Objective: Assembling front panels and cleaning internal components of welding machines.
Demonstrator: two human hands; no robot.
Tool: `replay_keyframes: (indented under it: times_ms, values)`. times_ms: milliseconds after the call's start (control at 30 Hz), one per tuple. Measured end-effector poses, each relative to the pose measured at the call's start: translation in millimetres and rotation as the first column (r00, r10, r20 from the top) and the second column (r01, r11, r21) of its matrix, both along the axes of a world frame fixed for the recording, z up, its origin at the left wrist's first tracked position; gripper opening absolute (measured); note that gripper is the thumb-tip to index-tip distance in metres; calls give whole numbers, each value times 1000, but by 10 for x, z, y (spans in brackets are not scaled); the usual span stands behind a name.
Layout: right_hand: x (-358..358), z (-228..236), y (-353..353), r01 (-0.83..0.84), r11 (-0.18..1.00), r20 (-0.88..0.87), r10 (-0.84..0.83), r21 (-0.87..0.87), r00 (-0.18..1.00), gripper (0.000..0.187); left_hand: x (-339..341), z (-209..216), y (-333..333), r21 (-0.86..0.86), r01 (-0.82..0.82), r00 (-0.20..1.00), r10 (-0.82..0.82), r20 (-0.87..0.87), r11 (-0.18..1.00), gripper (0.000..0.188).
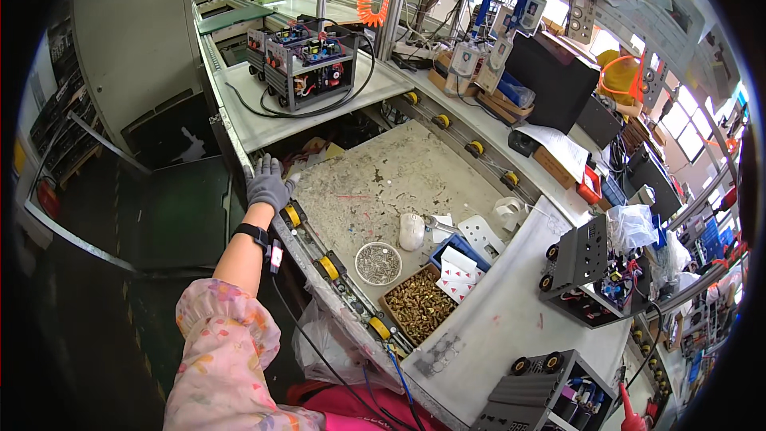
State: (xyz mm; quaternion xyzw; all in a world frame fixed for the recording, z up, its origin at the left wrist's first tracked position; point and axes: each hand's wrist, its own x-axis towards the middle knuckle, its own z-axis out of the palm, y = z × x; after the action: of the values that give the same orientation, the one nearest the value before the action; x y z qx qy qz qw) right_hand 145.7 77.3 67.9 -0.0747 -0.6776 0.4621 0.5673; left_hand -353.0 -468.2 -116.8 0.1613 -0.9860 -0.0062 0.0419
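My left hand (270, 185), in a grey glove, rests on the metal side rail of the work line with its fingers stretched out and nothing in them. Just beyond it lies a white carrier board (255, 124). On that board stand open-framed electrical units (307, 64) with exposed circuit boards and a black cable (369, 80) looped round them. A worn, stained board (375, 168) sits between the rails, to the right of my hand. My right hand does not show.
On the worn board are a round dish of small metal parts (378, 263), a box of brass-coloured fittings (416, 307), a blue tray (465, 249) and a white computer mouse (412, 231). More units (586, 271) stand at right. Yellow rollers (329, 267) line the rail. A person in yellow (621, 76) is farther back.
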Motion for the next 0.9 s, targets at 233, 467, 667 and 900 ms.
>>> replay_keyframes:
  times_ms: [233,467,667,900]
  values:
    - [-65,-61,52,270,951,15,-271,-149,962,42,53,-12,19,-14,62,997,-63,-53,998,76]
    - [85,-87,367,128,989,31,-126,-73,992,58,260,24,25,-3,110,993,-110,30,994,79]
    - [222,-107,719,452,881,215,-418,-142,883,69,568,160,798,313,479,872,-485,-64,820,63]
    - [-52,448,1062,146,989,128,-143,-9,981,63,1975,666,2480,645,753,337,-919,-205,132,59]
